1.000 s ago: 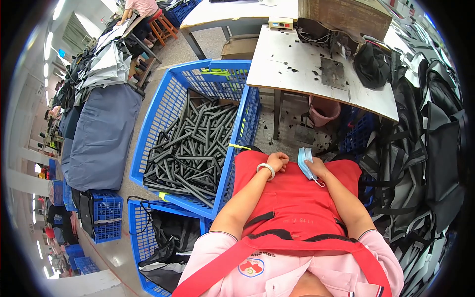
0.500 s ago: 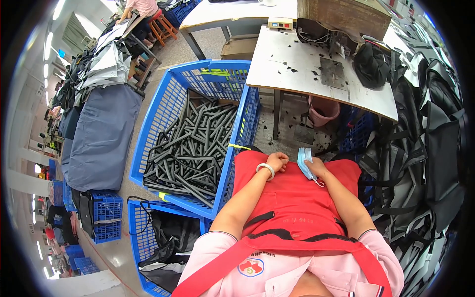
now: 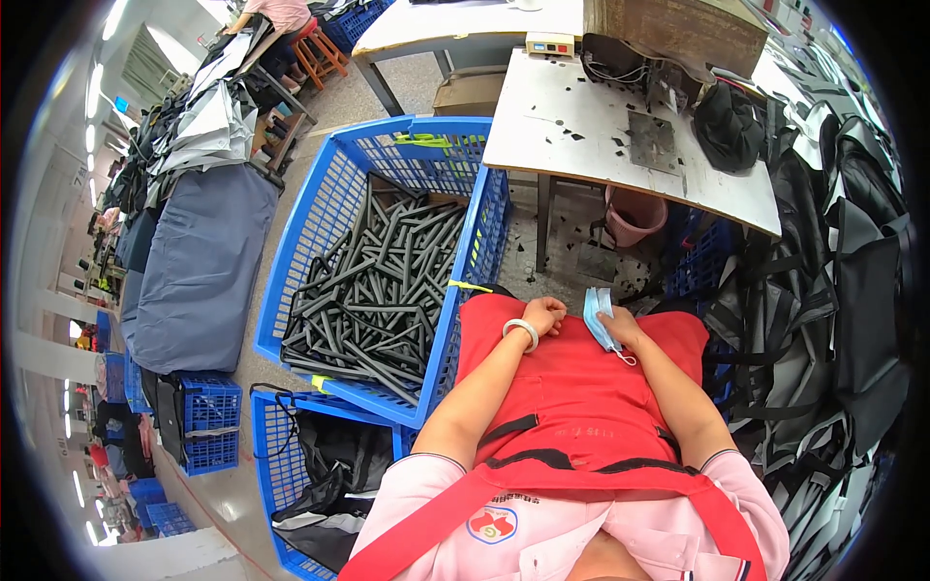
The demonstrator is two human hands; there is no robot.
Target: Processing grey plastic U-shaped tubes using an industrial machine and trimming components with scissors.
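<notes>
My left hand [image 3: 544, 316], with a white bangle [image 3: 521, 335] at the wrist, rests on the lap of my red apron [image 3: 572, 387]. Its fingers are curled in, and nothing shows in them. On the right side of my lap, my right hand [image 3: 623, 327] is closed on a light blue face mask [image 3: 598, 320]. One ear loop of the mask hangs down beside the apron. Left of my lap stands a big blue plastic crate [image 3: 320, 208] full of short dark grey strips [image 3: 378, 290].
A worktable [image 3: 542, 107] with black scraps and a machine is ahead. Beneath it stands a pink bucket [image 3: 635, 215]. Black and grey material [image 3: 862, 290] is piled at my right. A lower blue crate [image 3: 276, 455] holds black fabric. A person [image 3: 276, 15] sits far left.
</notes>
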